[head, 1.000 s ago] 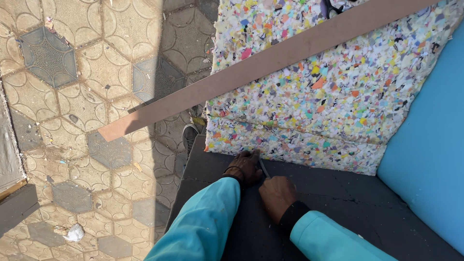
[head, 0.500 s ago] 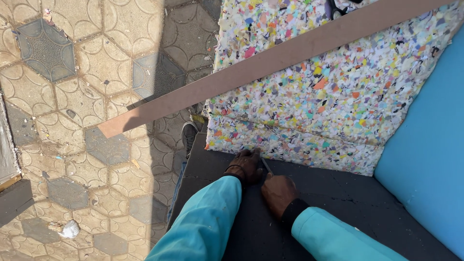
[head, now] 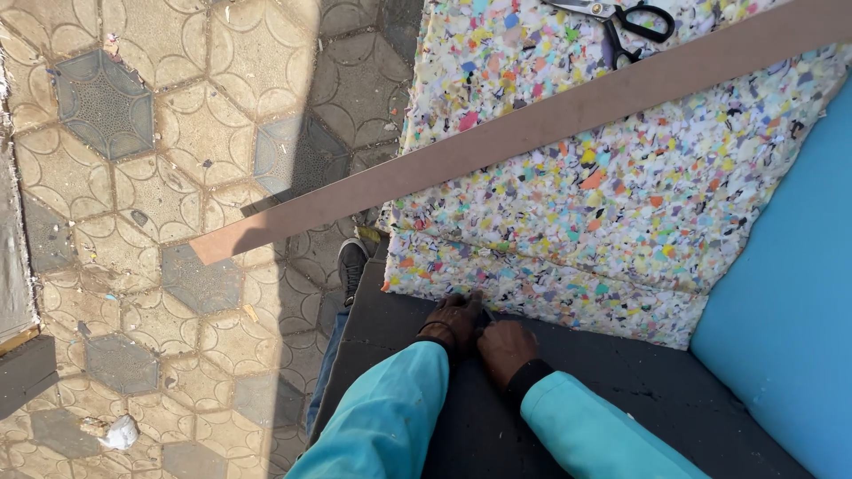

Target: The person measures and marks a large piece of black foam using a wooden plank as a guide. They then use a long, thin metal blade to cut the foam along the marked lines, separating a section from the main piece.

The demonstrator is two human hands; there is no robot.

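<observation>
Left hand and right hand: both lying side by side on the dark sheet, fingers curling at the lower edge of the speckled foam block; whether they are gripping anything cannot be told. Scissors and a long board are resting on top of the foam.

Under my hands: a matt dark foam sheet and rough, multicoloured rebonded foam; upper frame, a smooth brown board strip, glossy metal scissors.
</observation>
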